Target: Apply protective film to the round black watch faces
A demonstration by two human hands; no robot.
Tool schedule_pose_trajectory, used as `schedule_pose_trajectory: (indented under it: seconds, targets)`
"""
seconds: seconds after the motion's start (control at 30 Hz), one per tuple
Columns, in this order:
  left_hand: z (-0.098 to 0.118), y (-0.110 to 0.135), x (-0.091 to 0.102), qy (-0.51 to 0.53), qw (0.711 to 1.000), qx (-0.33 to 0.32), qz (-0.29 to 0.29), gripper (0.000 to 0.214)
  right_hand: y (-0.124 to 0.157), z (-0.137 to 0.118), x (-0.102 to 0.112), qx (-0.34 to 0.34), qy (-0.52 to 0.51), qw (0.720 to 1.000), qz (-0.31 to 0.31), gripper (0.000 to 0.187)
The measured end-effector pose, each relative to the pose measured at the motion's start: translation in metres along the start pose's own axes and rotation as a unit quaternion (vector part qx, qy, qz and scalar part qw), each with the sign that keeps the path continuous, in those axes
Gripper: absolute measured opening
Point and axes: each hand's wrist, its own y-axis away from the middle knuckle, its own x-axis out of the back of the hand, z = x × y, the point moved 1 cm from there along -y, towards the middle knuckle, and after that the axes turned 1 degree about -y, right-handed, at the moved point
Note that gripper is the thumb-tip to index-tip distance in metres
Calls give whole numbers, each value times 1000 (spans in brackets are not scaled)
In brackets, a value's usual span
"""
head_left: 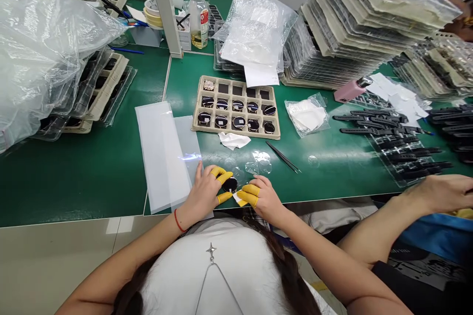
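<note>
The dark disc looked stiff, slick, scratch-prone; I favoured its rim.
My left fingers gripped that; my right fingers pinched a white scrap.

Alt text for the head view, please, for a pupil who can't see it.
A left hand holds a black disc at a green table; the right hand pinches a white scrap. Beyond lie tweezers and a divided tray.

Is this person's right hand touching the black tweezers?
Apart. The head view shows it: a strip of bare green tabletop lies between the right hand and the black tweezers.
</note>
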Motion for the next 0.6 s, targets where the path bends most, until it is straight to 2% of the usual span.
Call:
schedule_pose_trajectory:
  seconds: [0.1, 0.17, 0.3, 0.4, 0.5, 0.6]
  targets:
    - [1, 0, 1, -2, 1000, 6, 1, 44, -3, -8, -3, -96, -66, 991, 73, 19]
    - [1, 1, 0, 3, 1000, 11, 6, 45, -10, -13, -10, -169, -78, 976, 117, 19]
    - [1, 1, -2, 11, 1000, 12, 15, 49, -21, -18, -23, -239, 13, 962, 131, 24]
    - [1, 1, -2, 14, 1000, 14, 13, 47, -19, -15, -24, -291, 60, 946, 129, 25]
    - [1, 1, -2, 19, 1000, 19, 14, 49, -18, -16, -18, -304, 52, 941, 139, 26]
    - [0, 2, -4, 18, 1000, 13, 21, 53, -22, -22, -16, -271, 30, 948, 162, 22]
